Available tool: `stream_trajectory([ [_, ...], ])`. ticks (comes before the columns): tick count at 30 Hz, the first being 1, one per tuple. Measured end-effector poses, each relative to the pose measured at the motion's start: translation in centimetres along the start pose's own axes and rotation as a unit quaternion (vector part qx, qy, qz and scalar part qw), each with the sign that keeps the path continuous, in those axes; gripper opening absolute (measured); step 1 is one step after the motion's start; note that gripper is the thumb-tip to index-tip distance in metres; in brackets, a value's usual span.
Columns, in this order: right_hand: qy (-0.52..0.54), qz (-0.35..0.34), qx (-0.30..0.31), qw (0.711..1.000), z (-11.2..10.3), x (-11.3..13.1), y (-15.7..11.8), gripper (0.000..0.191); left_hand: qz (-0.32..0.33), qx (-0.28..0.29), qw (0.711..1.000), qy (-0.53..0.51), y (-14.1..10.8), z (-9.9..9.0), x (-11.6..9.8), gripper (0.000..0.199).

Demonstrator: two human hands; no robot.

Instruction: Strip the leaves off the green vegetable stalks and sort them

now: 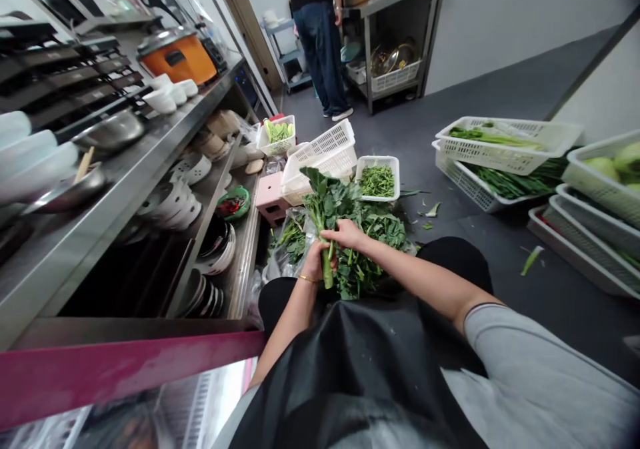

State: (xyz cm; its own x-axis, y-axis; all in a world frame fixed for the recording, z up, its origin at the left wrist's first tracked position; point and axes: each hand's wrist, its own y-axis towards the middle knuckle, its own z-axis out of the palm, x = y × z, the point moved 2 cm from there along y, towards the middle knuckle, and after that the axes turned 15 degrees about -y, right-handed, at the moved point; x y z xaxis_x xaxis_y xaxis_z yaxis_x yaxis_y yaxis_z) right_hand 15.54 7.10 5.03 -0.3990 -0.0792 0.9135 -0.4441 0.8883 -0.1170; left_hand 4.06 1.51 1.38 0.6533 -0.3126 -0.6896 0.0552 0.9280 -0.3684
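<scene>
A leafy green stalk (327, 269) stands nearly upright in front of my knees, its thick pale stem pointing down. My left hand (315, 262) is wrapped round the lower stem. Higher up, the fingers of my right hand (345, 234) are pinched on the same stalk, near where its leaves branch off. A large heap of leafy greens (383, 229) lies just behind and below my hands, with clear plastic bags (285, 259) at its left. Past the heap sits a white basket of cut greens (377, 181).
Steel shelving (150, 189) with bowls runs along the left. A pink stool (270, 194) and empty white baskets (325, 152) stand ahead. Stacked vegetable baskets (505, 145) are at the right. Leaf scraps (433, 210) lie on the floor. A person (320, 42) stands at the back.
</scene>
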Motion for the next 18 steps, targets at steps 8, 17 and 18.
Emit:
stream_trajectory([
  [8,0.201,0.063,-0.012,0.978,1.0,-2.4,-1.9,0.022,0.036,0.005,0.999,-0.013,-0.3,-2.1,-0.4,0.031],
  [17,0.118,0.033,-0.027,0.992,2.7,-2.5,-0.8,0.035,0.046,-0.062,0.996,0.031,1.3,-1.5,0.2,0.038],
  [18,0.126,0.028,-0.057,0.990,3.2,-2.8,-1.6,0.033,0.050,-0.090,0.994,0.026,1.9,-1.8,0.3,0.038],
])
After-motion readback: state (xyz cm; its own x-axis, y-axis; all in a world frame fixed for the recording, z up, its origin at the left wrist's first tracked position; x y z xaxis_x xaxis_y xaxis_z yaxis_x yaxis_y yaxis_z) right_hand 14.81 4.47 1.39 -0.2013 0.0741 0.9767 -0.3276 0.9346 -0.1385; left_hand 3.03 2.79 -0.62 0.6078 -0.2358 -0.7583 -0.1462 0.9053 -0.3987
